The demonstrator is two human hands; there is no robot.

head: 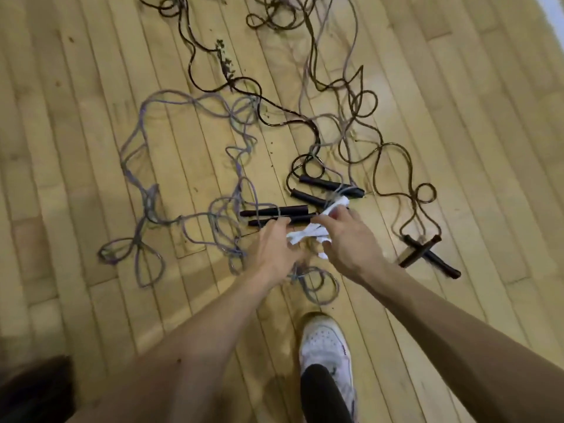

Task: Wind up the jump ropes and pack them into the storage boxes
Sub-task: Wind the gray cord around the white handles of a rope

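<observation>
Gripping a crumpled white fabric strip (308, 232), left hand (274, 247) and right hand (349, 239) hover over limp purple and brown cord jump ropes (150, 195) tangled on the pale wooden plank floor (91, 87); light and floppy, probably best lifted by their stiff black handles (274, 211).

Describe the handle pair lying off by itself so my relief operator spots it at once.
From the white shoe at the bottom of the wooden floor, look up and right, past the right hand. Two black handles lie there; unlike the other pairs, which lie side by side, they cross in an X.
</observation>
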